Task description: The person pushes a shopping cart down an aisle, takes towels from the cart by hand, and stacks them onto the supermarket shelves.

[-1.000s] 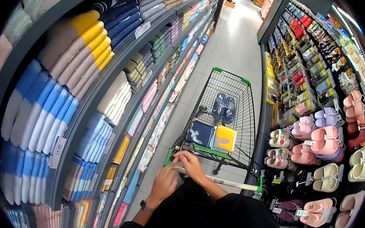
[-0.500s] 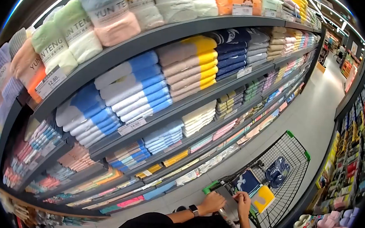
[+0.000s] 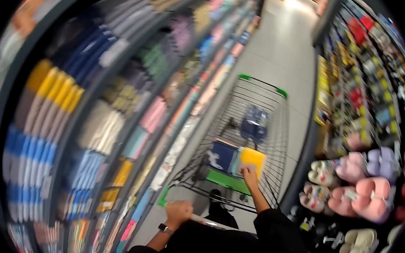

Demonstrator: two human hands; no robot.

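A wire shopping cart [image 3: 281, 127] with green corners stands in front of me. My left hand [image 3: 178, 212], a watch on its wrist, is closed on the cart's handle at the left end, near a green end piece. My right hand [image 3: 248, 171] reaches into the basket, its fingers bent at the lower edge of a yellow folded towel [image 3: 253, 157]; slight blur softens the grip. Beside that towel lies a dark blue folded towel [image 3: 222, 155] with a pale pattern. Farther forward in the basket is a pair of navy slippers [image 3: 254, 124].
Shelves of folded towels [image 3: 49, 101], blurred, run along the left. On the right hang slippers, among them pink ones [image 3: 371, 199], below a rack of packaged goods [image 3: 355, 90]. A grey tiled floor [image 3: 286, 43] stretches ahead between both sides.
My view has swung right and down toward the cart. My right hand has moved from beside the left hand forward into the basket, onto the yellow towel. My left hand stays at the handle.
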